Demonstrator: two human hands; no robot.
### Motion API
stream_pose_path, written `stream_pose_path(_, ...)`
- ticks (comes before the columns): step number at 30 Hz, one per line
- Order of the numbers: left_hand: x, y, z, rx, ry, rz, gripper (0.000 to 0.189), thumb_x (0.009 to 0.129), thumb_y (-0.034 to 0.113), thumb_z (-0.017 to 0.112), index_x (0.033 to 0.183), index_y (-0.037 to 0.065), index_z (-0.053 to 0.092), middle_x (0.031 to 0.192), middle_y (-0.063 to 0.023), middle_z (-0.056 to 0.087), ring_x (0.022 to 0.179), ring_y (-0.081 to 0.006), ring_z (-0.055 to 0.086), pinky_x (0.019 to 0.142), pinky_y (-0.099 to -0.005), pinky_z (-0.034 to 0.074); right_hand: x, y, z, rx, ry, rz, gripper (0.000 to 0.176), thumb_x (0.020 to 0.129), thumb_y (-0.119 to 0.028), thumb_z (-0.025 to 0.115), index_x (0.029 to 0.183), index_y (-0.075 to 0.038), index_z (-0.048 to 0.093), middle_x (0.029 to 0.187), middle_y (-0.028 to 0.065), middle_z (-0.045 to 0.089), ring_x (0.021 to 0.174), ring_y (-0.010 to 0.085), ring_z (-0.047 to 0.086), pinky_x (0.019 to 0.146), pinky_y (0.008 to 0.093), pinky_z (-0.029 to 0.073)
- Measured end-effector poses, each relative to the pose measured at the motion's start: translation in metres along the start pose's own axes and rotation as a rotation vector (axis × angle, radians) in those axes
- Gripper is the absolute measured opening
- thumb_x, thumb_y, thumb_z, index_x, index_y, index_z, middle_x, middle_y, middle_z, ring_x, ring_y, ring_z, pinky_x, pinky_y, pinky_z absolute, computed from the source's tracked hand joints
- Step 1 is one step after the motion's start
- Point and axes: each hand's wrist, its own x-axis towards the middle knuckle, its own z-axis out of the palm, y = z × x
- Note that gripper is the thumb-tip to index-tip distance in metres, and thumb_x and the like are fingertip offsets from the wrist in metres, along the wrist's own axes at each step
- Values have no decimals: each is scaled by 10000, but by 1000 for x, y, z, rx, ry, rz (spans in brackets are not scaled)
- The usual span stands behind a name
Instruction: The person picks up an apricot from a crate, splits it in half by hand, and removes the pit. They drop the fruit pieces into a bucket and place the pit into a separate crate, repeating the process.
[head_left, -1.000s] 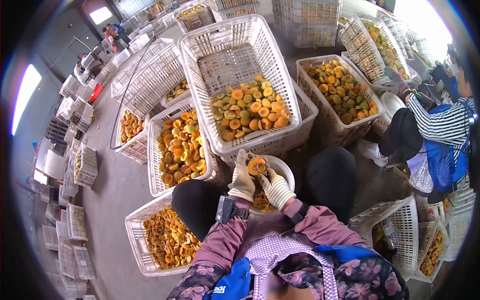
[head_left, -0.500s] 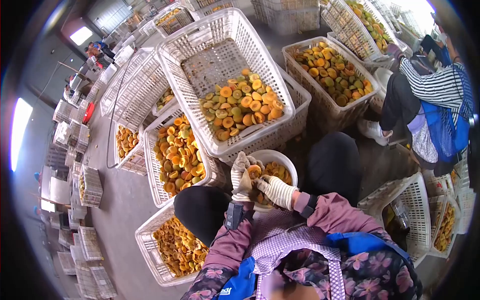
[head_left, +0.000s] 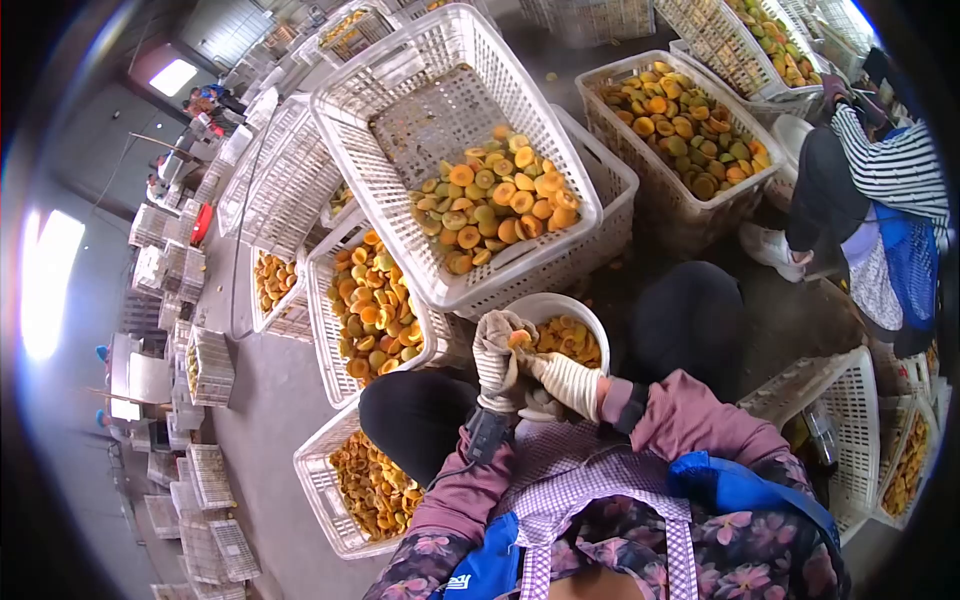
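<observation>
My left hand, in a dirty pale glove, is closed around an orange apricot half. Pressed close beside it, my right hand wears a ribbed white glove. Its fingers are closed against the fruit, and whatever they grip is hidden. Both hands are over the near left rim of a white bucket between my knees. Orange fruit pieces lie inside the bucket. Just beyond, a tilted white crate rests on another crate and holds apricot halves at its near end.
Left of my knee stand a crate of apricot halves and a crate of darker, flattened pieces. Another full crate is at the upper right. A co-worker in a striped sleeve sits at right. Stacked crates line the left floor.
The view has shifted, so the scene sits slightly further right. My hands have drawn closer together around the apricot half, which now shows less between the gloves.
</observation>
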Motion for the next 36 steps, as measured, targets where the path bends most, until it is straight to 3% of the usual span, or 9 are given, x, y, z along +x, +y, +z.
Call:
stream_pose_path(7,3,-3,-2,39,12,-121,221,894,275,554,899,59,509,796,-40,519,724,-159,538,667,-299,461,-1,1,-13,239,-186,103,342,916,-390,452,942,-71,572,584,28,509,381,130,406,351,271,311)
stream_pose_path(12,-1,2,21,166,131,-24,229,851,263,609,816,54,521,751,-36,521,700,-151,526,643,-298,458,43,55,-12,-415,268,-494,413,911,-398,446,1037,-17,542,762,111,590,671,239,580,606,347,464)
stream_pose_path(14,1,1,10,103,63,-94,230,850,264,612,814,56,522,747,-33,519,694,-150,525,629,-299,458,13,14,-11,138,-117,151,466,911,-395,450,1114,19,513,898,150,603,887,273,578,785,350,443)
stream_pose_path(18,0,13,12,74,29,-205,219,836,252,632,813,58,533,743,-25,515,681,-157,522,595,-302,455,53,71,-3,-113,57,-358,393,906,-430,450,936,-55,564,641,57,546,523,185,519,486,319,413)
stream_pose_path(21,-3,4,10,75,44,-167,218,847,255,620,861,54,536,730,-33,515,682,-165,530,613,-307,465,0,1,-9,121,-182,129,396,911,-413,446,912,-36,568,628,46,533,511,168,490,481,311,401)
stream_pose_path(26,-1,11,0,195,-22,-140,337,864,281,593,1068,39,477,841,-78,565,691,-185,570,627,-316,484,39,58,-1,-132,208,-540,404,850,-524,506,881,-127,573,558,14,479,417,118,413,386,286,305)
stream_pose_path(29,5,30,12,277,-188,-559,272,849,259,613,953,12,566,830,-90,602,635,-156,581,607,-281,484,-14,2,-6,101,-273,228,342,858,-499,521,809,-160,538,512,-30,452,354,97,378,312,229,273)
stream_pose_path(33,7,29,-24,528,119,-2,357,877,360,532,989,23,570,928,-80,603,837,-189,604,693,-311,499,-32,-17,4,182,-236,223,385,851,-537,498,797,-157,531,487,-19,436,337,106,365,294,238,246)
stream_pose_path(36,61,76,-19,-729,270,217,503,881,474,447,1087,20,513,1064,-115,558,1041,-253,541,774,-356,494,-14,5,7,272,-57,171,381,879,-513,448,716,-172,495,457,-14,401,332,119,341,315,264,243)
